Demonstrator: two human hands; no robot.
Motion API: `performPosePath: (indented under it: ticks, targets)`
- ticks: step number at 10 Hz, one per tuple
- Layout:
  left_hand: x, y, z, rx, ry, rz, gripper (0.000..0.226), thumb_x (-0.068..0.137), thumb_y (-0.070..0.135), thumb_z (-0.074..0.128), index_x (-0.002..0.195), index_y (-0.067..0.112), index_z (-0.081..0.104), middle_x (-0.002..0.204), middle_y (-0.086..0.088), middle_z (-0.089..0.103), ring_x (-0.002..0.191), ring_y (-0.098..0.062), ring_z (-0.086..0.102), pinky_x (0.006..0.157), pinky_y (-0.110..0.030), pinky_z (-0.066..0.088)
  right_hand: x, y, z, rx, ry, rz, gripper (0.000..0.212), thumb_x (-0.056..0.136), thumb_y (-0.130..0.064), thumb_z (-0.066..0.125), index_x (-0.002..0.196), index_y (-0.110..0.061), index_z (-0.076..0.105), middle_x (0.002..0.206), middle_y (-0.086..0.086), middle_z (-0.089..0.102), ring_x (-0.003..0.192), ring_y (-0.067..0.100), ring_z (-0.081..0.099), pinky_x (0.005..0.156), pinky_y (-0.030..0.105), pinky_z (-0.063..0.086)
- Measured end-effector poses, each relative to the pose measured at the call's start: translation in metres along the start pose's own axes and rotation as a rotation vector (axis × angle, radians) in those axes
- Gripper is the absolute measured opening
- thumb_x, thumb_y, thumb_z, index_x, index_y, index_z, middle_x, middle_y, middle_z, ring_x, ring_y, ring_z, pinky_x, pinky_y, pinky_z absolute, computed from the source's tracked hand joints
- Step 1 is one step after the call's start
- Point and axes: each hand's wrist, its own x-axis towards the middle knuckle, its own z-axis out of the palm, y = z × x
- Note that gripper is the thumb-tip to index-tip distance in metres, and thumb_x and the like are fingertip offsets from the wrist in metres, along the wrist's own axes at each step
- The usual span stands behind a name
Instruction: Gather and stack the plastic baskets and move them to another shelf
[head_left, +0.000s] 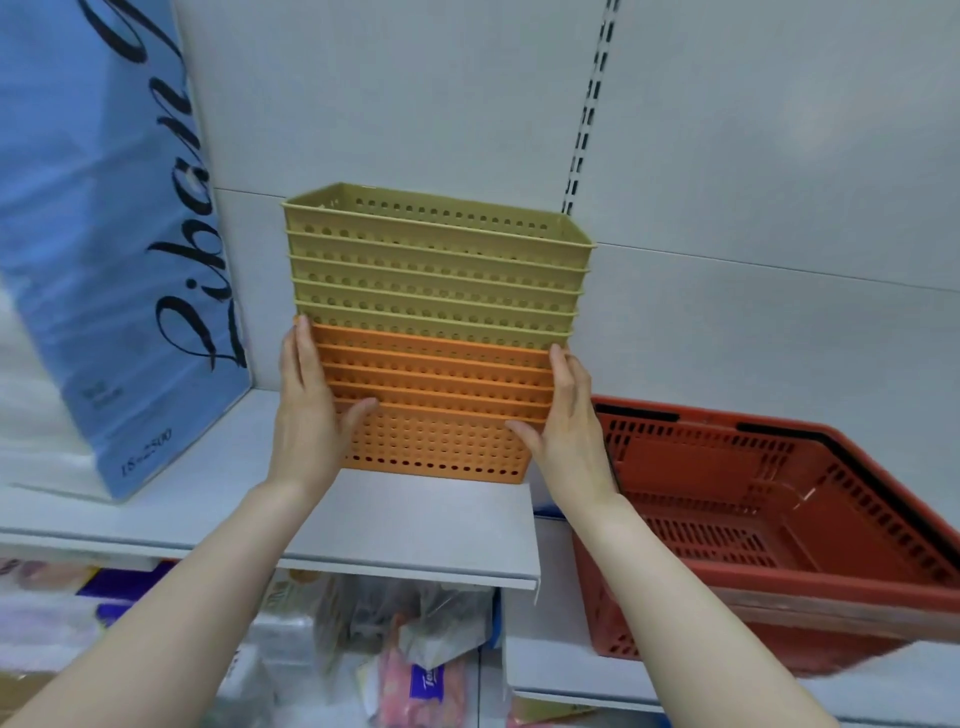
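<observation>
Orange plastic below, olive plastic above: 1 nested stack of baskets (436, 332), upright on the white shelf (415, 525) and close to its front lip. Resting or barely raised, cannot tell. Near a tall blue package (104, 234) on the left, and beside a red shopping basket (779, 519) on the neighbouring shelf to the right.

Flat against the left end of the orange baskets (441, 415), the left hand (306, 410), fingers (298, 358) straight and pointing up, thumb stretched across the front wall. Mirrored on the other end, the right hand (566, 426), fingers likewise straight, thumb tip on the front wall. No curl round a rim, no hooking under the base: only a squeeze from 2 sides.

Probably poised for the carry to another shelf. Likely trouble from here:

Olive baskets (436, 270) untouched by either hand, kept in place by nesting alone. Apt to lean or slide off at any tilt, being the taller, upper part.

Smooth perforated walls, apt to bow inward under the squeeze, loosening the hold and letting the lot slip down past the shelf lip onto the packets (405, 649) below.

Little room sideways: an elbow swing to the right risks a knock against the red shopping basket, a swing to the left a brush with the blue package.
</observation>
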Motion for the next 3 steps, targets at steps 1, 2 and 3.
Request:
performPosePath:
  ticks: [1,2,3]
  targets:
    - [-0.001,0.004,-0.003,-0.009,-0.015,-0.003,0.109,0.082,0.022,0.074,0.155,0.018,-0.006,0.164,-0.01,0.006,0.149,-0.026,0.017,0.113,-0.043,0.03,0.0,-0.003,-0.005,-0.008,-0.048,0.021,0.096,0.086,-0.031,0.073,0.155,-0.023,0.006,0.159,0.019,0.024,0.109,0.036,0.065,0.083,0.04,0.058]
    - [-0.009,0.005,-0.007,-0.004,-0.048,-0.028,0.102,0.086,0.017,0.07,0.155,0.022,-0.005,0.164,-0.007,0.007,0.148,-0.028,0.021,0.112,-0.048,0.033,-0.003,0.002,-0.023,0.006,-0.138,0.004,0.09,0.093,-0.02,0.067,0.157,-0.027,0.004,0.164,0.008,0.016,0.113,0.032,0.064,0.089,0.042,0.055]
    - [-0.039,0.007,-0.014,0.019,-0.063,-0.014,0.082,0.09,0.016,0.064,0.155,0.018,0.014,0.162,-0.006,0.016,0.146,-0.027,0.027,0.111,-0.045,0.036,-0.008,0.016,-0.055,-0.009,-0.064,0.06,0.076,0.094,-0.011,0.06,0.156,-0.03,0.02,0.159,0.005,0.029,0.115,0.032,0.063,0.087,0.043,0.055]
